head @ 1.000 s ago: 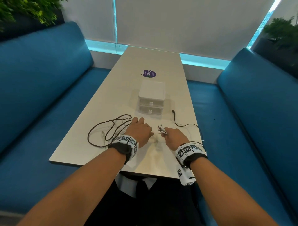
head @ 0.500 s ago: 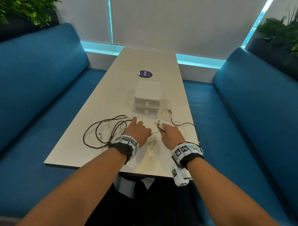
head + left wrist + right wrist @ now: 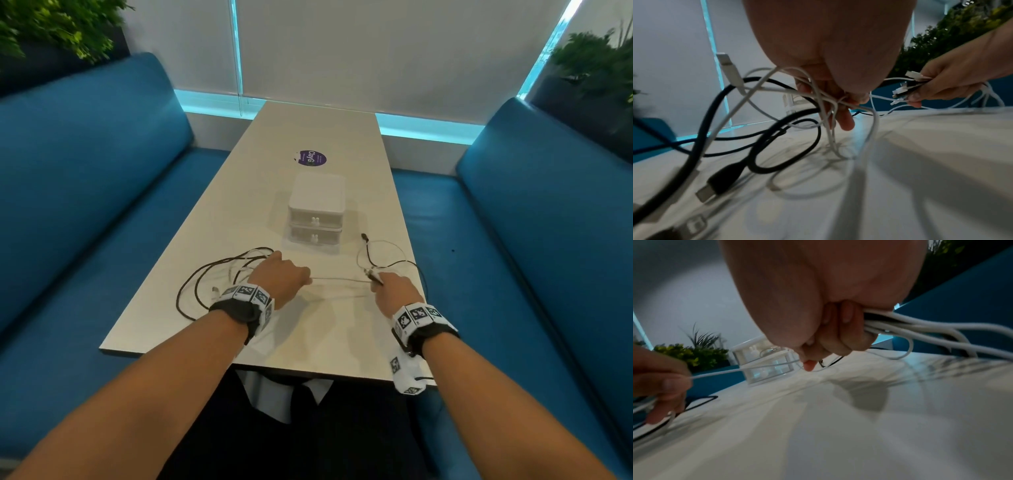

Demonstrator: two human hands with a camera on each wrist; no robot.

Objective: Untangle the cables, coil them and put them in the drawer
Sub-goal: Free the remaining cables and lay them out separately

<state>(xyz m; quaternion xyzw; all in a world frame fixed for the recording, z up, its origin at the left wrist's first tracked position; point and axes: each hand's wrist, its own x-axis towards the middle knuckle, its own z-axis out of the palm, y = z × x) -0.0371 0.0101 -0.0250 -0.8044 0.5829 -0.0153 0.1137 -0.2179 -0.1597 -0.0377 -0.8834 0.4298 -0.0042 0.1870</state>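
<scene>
A tangle of black and white cables [image 3: 219, 277] lies on the near left of the table [image 3: 322, 329]. My left hand [image 3: 284, 277] grips a knot of white cable [image 3: 830, 100] at the tangle's right edge. My right hand [image 3: 394, 287] grips a bundle of cable ends [image 3: 906, 91], several plugs sticking out past the fingers. A white cable [image 3: 339, 280] runs taut between the two hands. More loops [image 3: 383, 253] lie beyond the right hand. The small white two-drawer box [image 3: 317, 212] stands behind, both drawers closed.
A purple round sticker [image 3: 311, 158] lies farther up the table. Blue sofas [image 3: 85, 192] flank both long sides. Plants [image 3: 596, 65] stand at the back corners. The table's near edge is close to my wrists.
My hands have moved apart: the right hand has pulled the plug bundle rightward, drawing a white cable taut between them. The left hand stayed by the tangle.
</scene>
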